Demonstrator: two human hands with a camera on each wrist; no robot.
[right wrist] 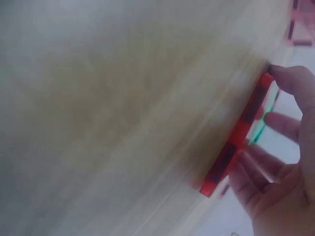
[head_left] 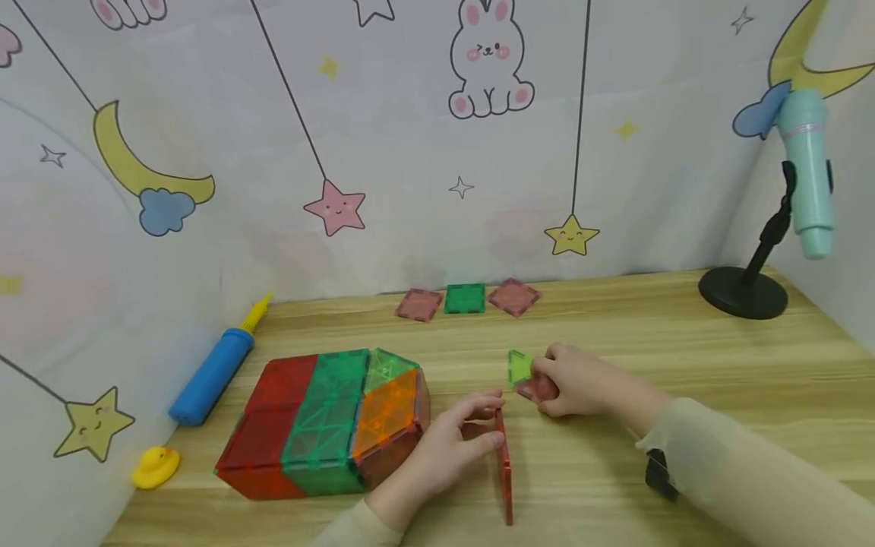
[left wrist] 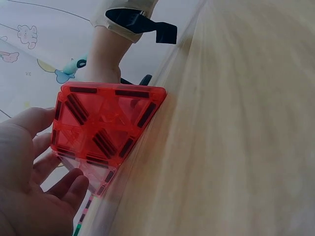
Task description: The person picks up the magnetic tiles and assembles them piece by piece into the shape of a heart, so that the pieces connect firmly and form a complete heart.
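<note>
My left hand (head_left: pixel 447 444) holds a red magnetic tile (head_left: pixel 504 471) upright on its long edge on the wooden table, thumb against its near face and fingers at its far end. In the left wrist view this red tile (left wrist: pixel 110 115) faces the camera, dark magnets along its sides. To the right, my right hand (head_left: pixel 581 384) grips a reddish tile (head_left: pixel 535 390) low over the table, its fingers covering part of it. A lime-green tile (head_left: pixel 518 368) sits right behind that tile. In the right wrist view, thumb and fingers lie along a red tile edge (right wrist: pixel 236 137).
Left of my hands stands a box-like build (head_left: pixel 324 425) of red, green and orange tiles. Three flat tiles, one a green square (head_left: pixel 465 298), lie by the back wall. A blue pump (head_left: pixel 212 376), yellow duck (head_left: pixel 156 466) and toy microphone (head_left: pixel 808 167) on a stand flank the table.
</note>
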